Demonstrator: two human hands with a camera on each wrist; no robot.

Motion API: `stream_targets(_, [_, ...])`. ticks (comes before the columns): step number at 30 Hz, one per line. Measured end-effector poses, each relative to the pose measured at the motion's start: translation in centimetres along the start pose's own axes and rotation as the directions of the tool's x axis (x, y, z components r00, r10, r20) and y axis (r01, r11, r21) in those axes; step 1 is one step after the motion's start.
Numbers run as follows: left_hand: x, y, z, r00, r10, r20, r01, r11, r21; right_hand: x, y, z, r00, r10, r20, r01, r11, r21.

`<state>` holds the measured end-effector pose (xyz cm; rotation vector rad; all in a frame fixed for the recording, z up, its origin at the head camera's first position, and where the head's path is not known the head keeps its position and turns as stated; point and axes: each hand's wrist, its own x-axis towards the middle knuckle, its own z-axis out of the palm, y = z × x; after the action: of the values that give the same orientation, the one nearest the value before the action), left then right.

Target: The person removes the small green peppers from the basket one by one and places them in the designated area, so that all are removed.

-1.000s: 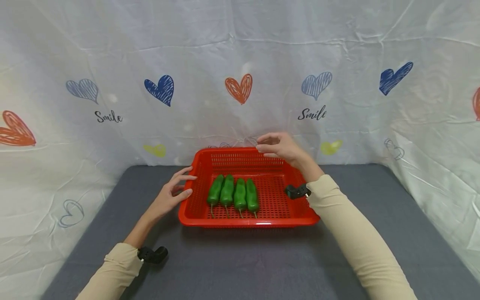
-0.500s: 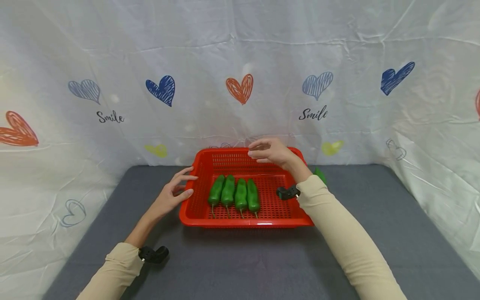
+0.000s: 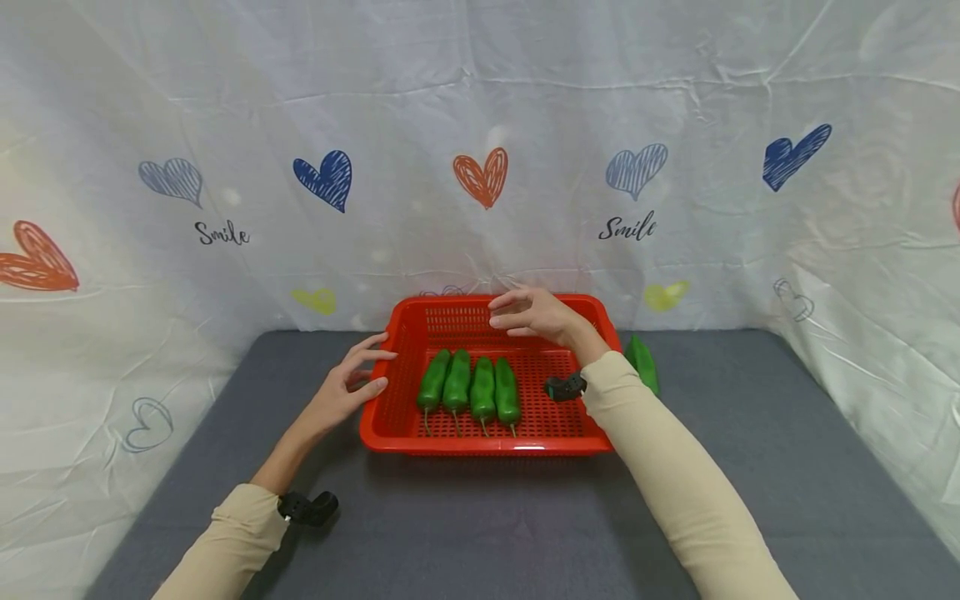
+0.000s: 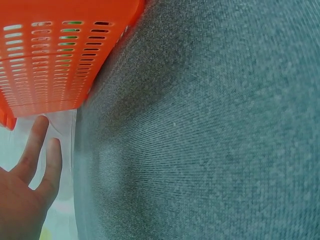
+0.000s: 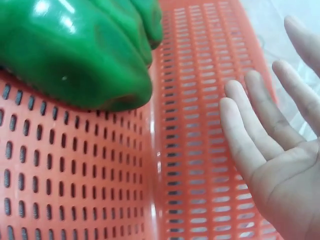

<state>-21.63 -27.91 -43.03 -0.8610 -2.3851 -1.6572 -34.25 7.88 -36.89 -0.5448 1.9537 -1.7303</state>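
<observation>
Several green peppers [image 3: 468,387] lie side by side in the left part of a red perforated plastic basket [image 3: 495,447], stems toward me. My left hand [image 3: 341,392] rests at the basket's left rim with fingers spread. In the left wrist view, two straight fingers [image 4: 36,150] of it show beside the basket's slotted wall. Over the back right part of the basket hovers my right hand [image 3: 543,317], fingers loosely extended and holding nothing. The right wrist view shows those fingers [image 5: 245,132] near the slotted wall, apart from the peppers [image 5: 85,55].
Right of the basket lies a ridged green pointed vegetable [image 3: 642,365], partly hidden by my right sleeve [image 3: 675,467]. A dark grey cloth [image 3: 480,533] covers the table. Behind it hangs a white curtain [image 3: 405,108] with printed hearts.
My right hand has moved left and lower over the basket, uncovering the green vegetable at its right. My left hand and the peppers have stayed in place.
</observation>
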Motion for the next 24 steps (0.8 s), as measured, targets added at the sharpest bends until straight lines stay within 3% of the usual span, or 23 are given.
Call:
stream_targets(7, [0.0,0.1,-0.1,1.000,-0.022,-0.016,0.022,0.999,0.038,0.2,0.8,-0.4,0.998,0.045,0.050,-0.045,0.999,0.012])
stream_targets(19, [-0.1,0.0,-0.1,1.000,-0.023,-0.010,0.024,0.999,0.028,0.5,3.9,-1.0,0.983,0.106,0.147,-0.090,0.989,-0.114])
stream_targets(24, [-0.1,0.0,0.0,1.000,0.002,-0.005,-0.002,0.999,0.040,0.3,4.5,-0.7,0.976,0.143,0.163,-0.119,0.982,-0.149])
